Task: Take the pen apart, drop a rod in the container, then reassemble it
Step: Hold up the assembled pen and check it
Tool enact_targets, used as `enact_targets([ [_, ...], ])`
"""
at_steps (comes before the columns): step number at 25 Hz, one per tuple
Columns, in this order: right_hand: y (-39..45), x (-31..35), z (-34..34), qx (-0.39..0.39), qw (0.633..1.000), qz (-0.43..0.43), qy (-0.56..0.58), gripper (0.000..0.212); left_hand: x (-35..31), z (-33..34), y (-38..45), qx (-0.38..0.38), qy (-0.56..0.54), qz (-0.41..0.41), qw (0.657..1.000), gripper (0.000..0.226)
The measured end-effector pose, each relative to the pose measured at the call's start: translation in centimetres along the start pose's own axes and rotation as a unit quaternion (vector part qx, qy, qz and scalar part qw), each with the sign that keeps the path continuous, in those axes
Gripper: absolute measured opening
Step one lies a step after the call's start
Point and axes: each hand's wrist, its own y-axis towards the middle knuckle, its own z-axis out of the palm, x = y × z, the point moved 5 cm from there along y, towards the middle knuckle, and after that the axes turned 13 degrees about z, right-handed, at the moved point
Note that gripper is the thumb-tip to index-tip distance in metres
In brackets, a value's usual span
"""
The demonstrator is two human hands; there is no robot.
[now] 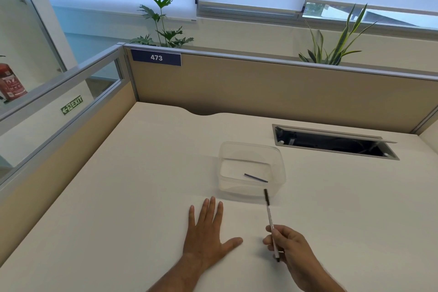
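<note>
The left hand (208, 232) lies flat on the worktop (118, 197) — the right hand (288, 248) grips the pen (270, 220), a dark rod (256, 178) inside the clear container (251, 149).

Pen (270, 218) tip blurred; fire extinguisher (10, 83) cut off at left

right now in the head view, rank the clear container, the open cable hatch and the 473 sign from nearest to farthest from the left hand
Measured from the left hand, flat on the desk:
1. Clear container, just ahead and slightly right, with a dark rod lying inside.
2. Open cable hatch, farther back on the right, set into the desk.
3. 473 sign, farthest, up on the partition's top left corner.
</note>
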Motion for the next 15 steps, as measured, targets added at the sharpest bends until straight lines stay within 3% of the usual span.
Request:
enact_targets([
  [7,0.4,0.3,-0.2,-0.059,0.998,-0.006,0.011,0.023,-0.1,-0.1,0.0,0.004,-0.002,0.0,1.0,0.103],
  [11,-0.1,0.9,0.5,-0.068,0.994,-0.074,-0.039,0.003,-0.1,-0.1,-0.1,0.008,-0.005,0.0,1.0,0.103],
  [15,0.1,0.8,0.0,-0.173,0.98,-0.075,-0.063,0.004,-0.2,-0.2,0.0,0.011,-0.004,0.001,1.0,0.102],
])
